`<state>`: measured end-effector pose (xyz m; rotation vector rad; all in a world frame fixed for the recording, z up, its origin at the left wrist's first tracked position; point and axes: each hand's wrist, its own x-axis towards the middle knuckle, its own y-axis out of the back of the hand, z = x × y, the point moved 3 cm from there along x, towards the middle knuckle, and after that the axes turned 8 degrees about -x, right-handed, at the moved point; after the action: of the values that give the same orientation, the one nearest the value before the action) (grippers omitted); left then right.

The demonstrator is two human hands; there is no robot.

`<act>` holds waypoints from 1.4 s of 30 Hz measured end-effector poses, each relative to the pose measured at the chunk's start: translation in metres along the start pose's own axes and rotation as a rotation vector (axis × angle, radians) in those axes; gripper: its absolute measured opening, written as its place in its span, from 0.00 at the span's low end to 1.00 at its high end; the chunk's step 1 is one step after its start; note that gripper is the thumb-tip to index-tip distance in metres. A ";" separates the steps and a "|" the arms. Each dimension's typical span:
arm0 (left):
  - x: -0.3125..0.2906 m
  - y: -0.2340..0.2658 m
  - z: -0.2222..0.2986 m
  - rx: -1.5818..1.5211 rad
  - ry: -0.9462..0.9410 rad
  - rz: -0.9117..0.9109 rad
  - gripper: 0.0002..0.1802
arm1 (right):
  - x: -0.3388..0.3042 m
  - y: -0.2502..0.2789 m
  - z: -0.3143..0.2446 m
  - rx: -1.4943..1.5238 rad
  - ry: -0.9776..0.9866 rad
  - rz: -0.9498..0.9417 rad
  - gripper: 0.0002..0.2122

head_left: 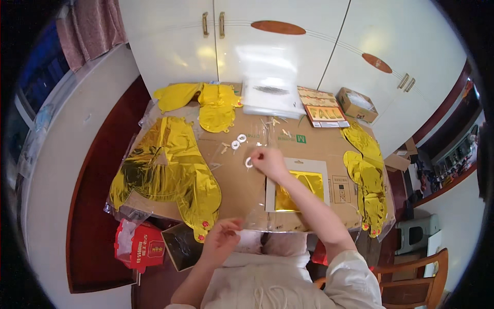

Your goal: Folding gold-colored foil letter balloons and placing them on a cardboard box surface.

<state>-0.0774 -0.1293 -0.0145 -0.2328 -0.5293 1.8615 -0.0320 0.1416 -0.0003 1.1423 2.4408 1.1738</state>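
My right hand [268,161] reaches over the middle of the cardboard-covered table [236,190], fingers pinched on a small white ring-shaped roll [249,162]. Two similar white rolls [242,138] lie just beyond it. My left hand [221,240] hovers at the table's front edge, fingers loosely bent and apart, with nothing visible in them. Under my right forearm is a flat white-backed package [321,175] with folded gold foil. A large flat gold foil balloon [172,159] lies to the left. Small light-coloured pieces [225,148] are scattered near the rolls.
More gold foil balloons lie at the back left [216,105] and right edge [368,175]. A stack of clear plastic bags [272,98], a printed card packet [323,108] and a small cardboard box [356,104] stand along the back. Below left are a red bag [146,250] and an open box [181,247].
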 end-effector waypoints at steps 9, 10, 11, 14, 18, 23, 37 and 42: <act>-0.026 0.015 -0.008 0.300 0.053 -0.121 0.12 | 0.084 -0.043 0.005 -0.261 0.008 0.152 0.08; -0.028 0.017 -0.011 0.334 0.060 -0.141 0.12 | 0.084 -0.040 0.003 -0.265 0.007 0.180 0.08; -0.032 0.016 -0.014 0.363 0.077 -0.162 0.12 | 0.078 -0.038 0.004 -0.269 -0.004 0.202 0.08; -0.048 0.014 -0.015 0.367 0.182 -0.191 0.13 | 0.041 -0.008 -0.014 -0.242 0.111 0.217 0.08; -0.055 0.033 -0.042 0.795 0.270 -0.235 0.10 | -0.100 0.033 -0.061 -0.133 0.291 -0.075 0.07; -0.045 0.039 -0.082 1.162 0.117 -0.229 0.10 | -0.225 -0.032 -0.017 0.002 0.230 -0.567 0.09; -0.027 0.012 -0.096 0.922 0.269 -0.372 0.07 | -0.244 -0.062 0.019 0.125 -0.072 -0.453 0.11; -0.026 -0.018 -0.036 0.216 0.541 -0.521 0.09 | -0.248 -0.040 -0.006 0.788 0.152 -0.352 0.19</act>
<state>-0.0378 -0.1398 -0.0406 -0.3950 -0.0036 1.2615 0.1118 -0.0561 -0.0606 0.7094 3.1563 0.1815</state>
